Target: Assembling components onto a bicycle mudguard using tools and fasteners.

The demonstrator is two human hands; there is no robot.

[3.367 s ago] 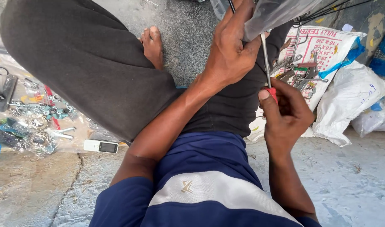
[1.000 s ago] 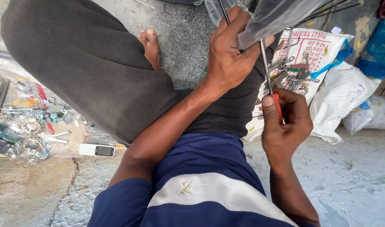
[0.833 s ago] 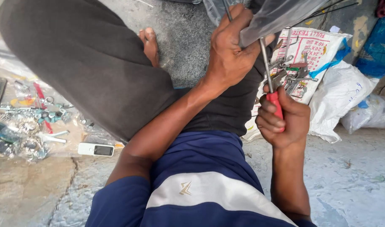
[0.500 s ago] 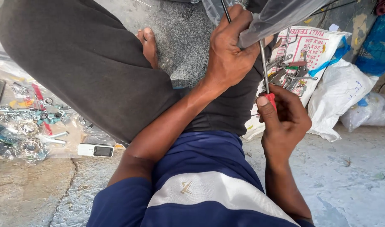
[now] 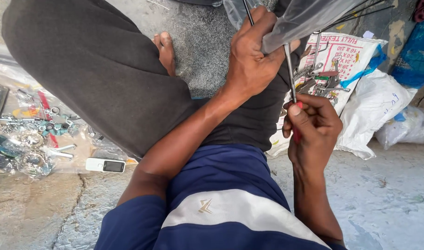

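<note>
Head view: left hand (image 5: pixel 251 55) grips gray fabric (image 5: pixel 309 16) at 12 o'clock; right hand (image 5: pixel 313 132) is closed on a red-handled screwdriver (image 5: pixel 291 78) just below. White printed sack (image 5: pixel 334 55) with tools lies at 2 o'clock, small parts (image 5: pixel 31 139) at 9, on rough concrete floor (image 5: pixel 383 203).

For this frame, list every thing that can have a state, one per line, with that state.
Left hand: closed around a thin dark metal rod and the grey folded fabric.
Right hand: closed on the red-handled screwdriver, shaft pointing up into the fabric.
Small white phone: lying flat on the ground, screen dark.
White printed sack: spread flat, metal tools piled on it.
White plastic bag: slumped, crumpled.
</note>
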